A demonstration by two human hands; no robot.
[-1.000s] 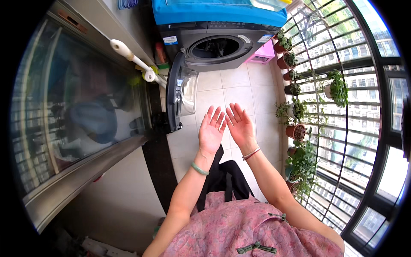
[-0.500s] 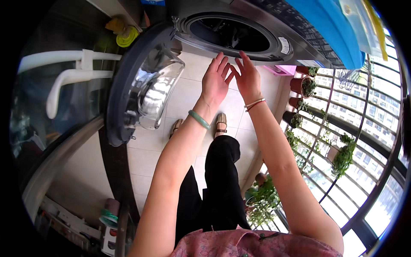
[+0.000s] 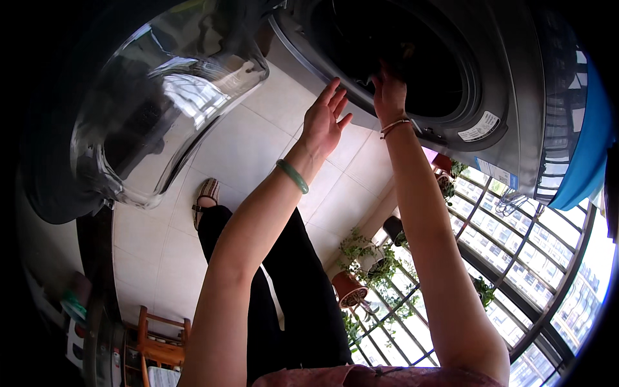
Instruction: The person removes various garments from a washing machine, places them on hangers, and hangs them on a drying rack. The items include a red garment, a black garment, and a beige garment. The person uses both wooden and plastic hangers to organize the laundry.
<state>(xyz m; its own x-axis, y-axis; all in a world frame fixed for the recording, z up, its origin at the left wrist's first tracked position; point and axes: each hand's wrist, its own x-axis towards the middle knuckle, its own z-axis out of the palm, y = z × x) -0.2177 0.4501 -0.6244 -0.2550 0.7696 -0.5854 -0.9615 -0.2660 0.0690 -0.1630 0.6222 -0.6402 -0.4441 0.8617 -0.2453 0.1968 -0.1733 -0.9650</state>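
A grey front-loading washing machine (image 3: 512, 97) stands ahead of me with its round door swung out to the left. My right hand (image 3: 391, 98) reaches over the lower rim into the dark drum (image 3: 425, 84). Its fingers fade into the shadow there, so whether they grip anything is hidden. Inside the drum, dark shapes are too dim to name. Just outside the rim, to the left, my left hand (image 3: 324, 122) is open and empty, with its fingers apart. A green bangle (image 3: 293, 176) circles my left wrist, and a thin bracelet (image 3: 394, 127) my right.
The clear bowl-shaped door (image 3: 187, 103) fills the upper left. Pale floor tiles (image 3: 258, 138) lie below. Potted plants (image 3: 351, 287) line the barred window (image 3: 509, 232) on the right. A wooden chair (image 3: 161, 348) stands at lower left. Something blue (image 3: 590, 142) covers the machine's top.
I have come closer to the machine, and the view has turned. My right hand has moved away from my left and into the drum opening. My left hand stays outside, still open.
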